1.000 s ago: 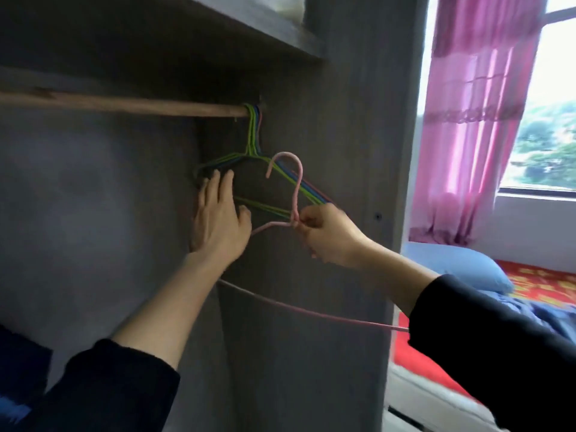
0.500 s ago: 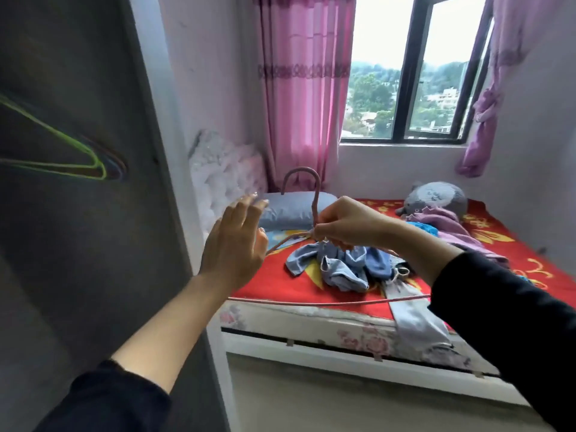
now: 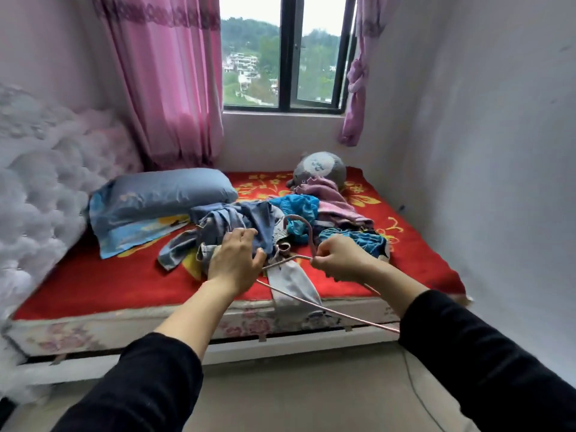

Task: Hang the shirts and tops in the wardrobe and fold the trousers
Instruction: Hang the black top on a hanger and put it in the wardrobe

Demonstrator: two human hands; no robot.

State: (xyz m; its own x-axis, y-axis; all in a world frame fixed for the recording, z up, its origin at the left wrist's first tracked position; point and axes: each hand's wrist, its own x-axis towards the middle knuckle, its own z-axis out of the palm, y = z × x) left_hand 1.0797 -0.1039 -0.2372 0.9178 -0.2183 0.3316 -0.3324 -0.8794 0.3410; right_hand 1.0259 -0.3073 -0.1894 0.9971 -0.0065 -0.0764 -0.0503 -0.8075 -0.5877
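No text, label, brand, number or sign can be read anywhere: not on the clothes pile [image 3: 249, 219], the hanger [image 3: 311, 241], the pillow [image 3: 162, 194] or the bed cover [image 3: 109, 282], which carries only yellow flower shapes.

Both arms outstretched, left hand [image 3: 235, 260] curled, right hand [image 3: 338, 260] pinching

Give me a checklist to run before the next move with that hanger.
1. Pink hanger held: ok, the right hand pinches its neck under the hook.
2. Garment picked: ok, the left hand grips the blue-grey garment.
3. Shirt or trousers: cannot tell, it is crumpled.
4. Garment free of the clothes pile: not ok, it lies bunched among the others on the bed.
5. Hanger empty: ok, nothing hangs on it.
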